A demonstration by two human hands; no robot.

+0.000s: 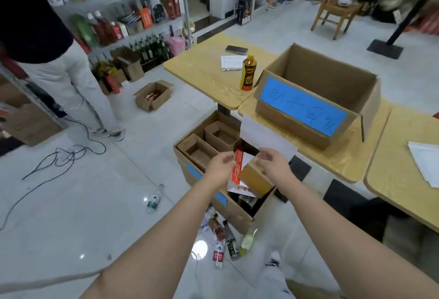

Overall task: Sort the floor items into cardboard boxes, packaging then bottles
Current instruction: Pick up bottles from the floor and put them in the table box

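Note:
Both my arms reach over the floor cardboard box (240, 213), which has a blue label and holds smaller brown cartons. My left hand (219, 168) grips a red-and-white flat package (238, 168) by its left edge. My right hand (273, 163) rests on the top of a small brown carton (255, 181) that sits tilted against that package inside the box. Several bottles (225, 239) lie on the floor just in front of the box, and one clear bottle (154, 200) lies apart to the left. A second, larger box (316, 94) with a blue label stands open on the table.
An orange-yellow bottle (248, 73), a phone (236, 49) and papers (231, 62) lie on the wooden table (202, 70). A person in white trousers (71, 89) stands at left by shelves of bottles. Black cables (59, 156) trail over the floor. A small open box (154, 94) sits on the floor.

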